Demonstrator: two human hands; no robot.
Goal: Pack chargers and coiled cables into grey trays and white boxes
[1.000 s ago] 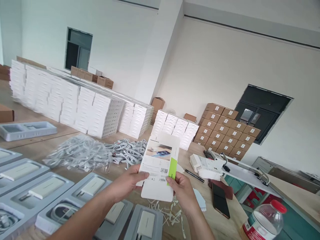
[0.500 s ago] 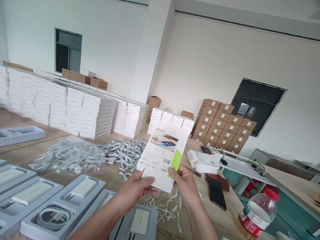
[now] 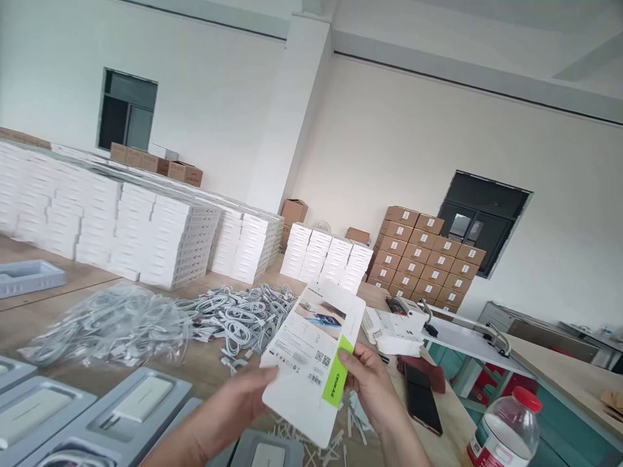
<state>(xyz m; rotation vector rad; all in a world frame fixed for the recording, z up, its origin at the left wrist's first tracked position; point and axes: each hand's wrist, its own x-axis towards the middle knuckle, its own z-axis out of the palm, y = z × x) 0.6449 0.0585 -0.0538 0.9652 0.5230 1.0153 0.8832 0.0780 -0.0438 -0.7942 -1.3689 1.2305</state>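
Observation:
My right hand (image 3: 372, 383) pinches the right edge of a white printed packaging card (image 3: 311, 363), thumb on its green band. The card is tilted; a phone picture, small print and codes show on its face. At its left edge is my left hand (image 3: 233, 408), smeared by motion, the thumb by the edge and the other fingers not clear. Below the hands, a grey tray (image 3: 294, 451) holds a white block. White paper strips (image 3: 357, 421) lie beneath the card. Behind it is a heap of grey cables (image 3: 248, 318).
Bagged cables (image 3: 111, 324) and more grey trays (image 3: 111, 421) lie at left. Tall stacks of white boxes (image 3: 165, 240) line the back. At right are a pile of white cards (image 3: 392, 334), a phone (image 3: 422, 395) and a red-capped bottle (image 3: 509, 428). Brown cartons (image 3: 423, 253) stand beyond.
The card has moved lower and tilted, showing more of its green band. My left hand has slid up from its lower corner to the left edge. The view has tipped upward.

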